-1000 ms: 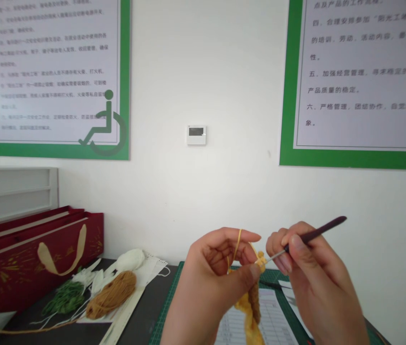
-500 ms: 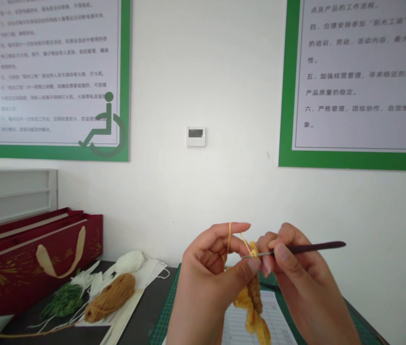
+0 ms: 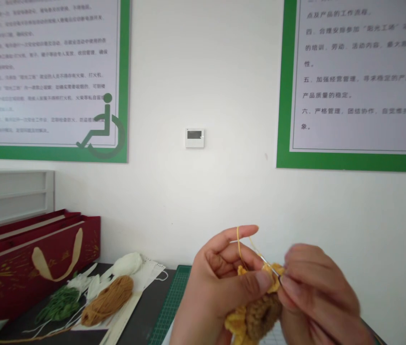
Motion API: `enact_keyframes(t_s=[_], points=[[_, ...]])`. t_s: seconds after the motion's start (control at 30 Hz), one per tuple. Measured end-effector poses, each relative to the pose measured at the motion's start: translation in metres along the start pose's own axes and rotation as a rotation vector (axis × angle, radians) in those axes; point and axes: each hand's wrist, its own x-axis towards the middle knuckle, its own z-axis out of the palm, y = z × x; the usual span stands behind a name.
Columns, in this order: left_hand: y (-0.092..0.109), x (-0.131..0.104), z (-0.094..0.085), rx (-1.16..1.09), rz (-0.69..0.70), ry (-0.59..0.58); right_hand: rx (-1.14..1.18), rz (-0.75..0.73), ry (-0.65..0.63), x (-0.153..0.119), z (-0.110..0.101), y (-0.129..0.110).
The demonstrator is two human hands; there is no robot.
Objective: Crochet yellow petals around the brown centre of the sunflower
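My left hand [image 3: 220, 287] pinches the edge of a crochet piece [image 3: 262, 314] with a round brown centre and a ruffled yellow border. Over its raised index finger runs a strand of yellow yarn [image 3: 239, 247]. My right hand [image 3: 318, 292] is closed around a crochet hook [image 3: 269, 264], whose metal shaft points up and left by the yellow stitches. The hook's dark handle is mostly covered by the right hand. Both hands are close together, and the lower part of the piece hangs beneath them.
Left on the dark table [image 3: 131, 314] lie a brown yarn skein [image 3: 107, 302], green yarn [image 3: 58, 303] and white yarn [image 3: 128, 263]. Dark red gift bags [image 3: 16, 278] stand behind. Under my hands are a green cutting mat [image 3: 174, 297] and a printed sheet [image 3: 276, 335].
My right hand has turned and moved lower, tilting the hook from nearly level to steep. The crochet piece has rotated, bringing its brown round centre into view.
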Motion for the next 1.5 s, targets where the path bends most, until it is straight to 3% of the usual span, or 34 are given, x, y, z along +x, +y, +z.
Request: enact_keyframes(t_s=[0.03,0.13,0.37,0.53,0.63,0.77,1.0,1.2,1.5], points=[[0.003,0.0,-0.002,0.01,-0.006,-0.011,0.11,0.033,-0.048,0.004,0.004,-0.001],[0.01,0.001,-0.009,0.067,0.026,-0.08,0.418,0.296,0.011,0.016,0.013,-0.006],[0.011,0.002,-0.012,0.036,-0.045,-0.262,0.702,0.662,-0.044,0.02,0.006,-0.01],[0.007,0.001,-0.007,0.192,0.085,-0.126,0.706,0.878,-0.091,0.015,0.009,-0.005],[0.006,0.001,-0.003,0.257,0.168,-0.044,0.562,0.74,-0.151,0.011,0.009,-0.002],[0.005,0.002,-0.003,0.282,0.207,0.002,0.54,0.552,-0.17,0.008,0.009,-0.001],[0.003,0.003,-0.008,0.265,0.154,0.009,0.503,0.662,-0.078,0.006,0.006,0.0],[0.007,0.001,-0.006,0.237,0.105,0.047,0.463,0.667,-0.073,0.009,0.003,0.001],[0.008,0.0,-0.006,0.254,0.054,0.069,0.486,0.594,-0.199,0.014,-0.013,0.008]])
